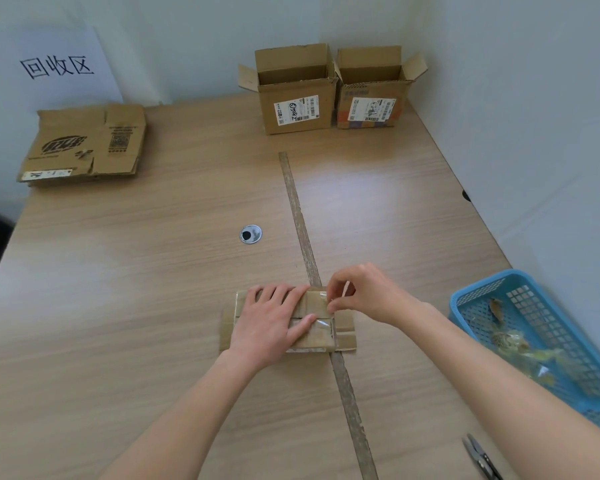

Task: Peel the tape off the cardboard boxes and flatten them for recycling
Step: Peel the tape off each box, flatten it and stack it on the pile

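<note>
Pressing the small flattened box (288, 322) flat on the desk's seam strip (300, 220) with straight left hand (274, 320) fingers, the right hand (364, 294) pinches clear tape (321, 323), seemingly mid-peel; next likely pulling toward the blue basket (465, 299).

Wooden table (153, 306), seen from the head view: small flattened box (343, 332) at centre, left hand (274, 320) pressing flat on it, right hand (364, 294) pinching clear tape (329, 299) at its top edge. Far edge: two open boxes (297, 95) side by side; far left: stack of flattened cardboard (84, 143) under a paper sign (58, 65). Right side: blue basket (548, 337) holding tape scraps, small snips (482, 457) near the front, worn strip (305, 244) running along the tabletop.
</note>
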A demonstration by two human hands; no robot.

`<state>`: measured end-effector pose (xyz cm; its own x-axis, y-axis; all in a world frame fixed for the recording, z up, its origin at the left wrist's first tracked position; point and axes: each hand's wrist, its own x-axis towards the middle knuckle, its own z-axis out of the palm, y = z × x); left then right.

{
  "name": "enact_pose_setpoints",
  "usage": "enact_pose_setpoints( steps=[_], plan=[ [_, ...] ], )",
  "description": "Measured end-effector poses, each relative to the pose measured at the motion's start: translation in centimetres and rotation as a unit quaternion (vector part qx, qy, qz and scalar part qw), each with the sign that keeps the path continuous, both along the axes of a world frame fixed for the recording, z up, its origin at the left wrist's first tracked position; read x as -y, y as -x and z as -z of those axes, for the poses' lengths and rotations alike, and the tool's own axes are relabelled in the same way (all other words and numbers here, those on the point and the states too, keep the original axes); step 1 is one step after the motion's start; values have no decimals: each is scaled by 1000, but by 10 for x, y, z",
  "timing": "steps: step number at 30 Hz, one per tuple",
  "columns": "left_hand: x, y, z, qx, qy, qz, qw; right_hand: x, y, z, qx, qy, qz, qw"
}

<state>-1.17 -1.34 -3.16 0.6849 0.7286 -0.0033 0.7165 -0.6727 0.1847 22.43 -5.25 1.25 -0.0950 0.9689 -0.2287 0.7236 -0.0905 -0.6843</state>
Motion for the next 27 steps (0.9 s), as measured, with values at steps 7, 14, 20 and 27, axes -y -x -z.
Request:
enact_pose_setpoints(
  steps=[7,14,20,27],
  plan=[
    [2,0,1,14,-2,1,1000,-3,16,13,20,-74,96,992],
    [0,1,-1,13,5,-3,1000,1,31,30,-272,58,438,855],
    [1,1,1,19,2,-2,1000,17,21,28,-210,13,259,943],
    [2,1,-1,10,5,1,1000,4,14,20,-214,81,121,966]
  ],
)
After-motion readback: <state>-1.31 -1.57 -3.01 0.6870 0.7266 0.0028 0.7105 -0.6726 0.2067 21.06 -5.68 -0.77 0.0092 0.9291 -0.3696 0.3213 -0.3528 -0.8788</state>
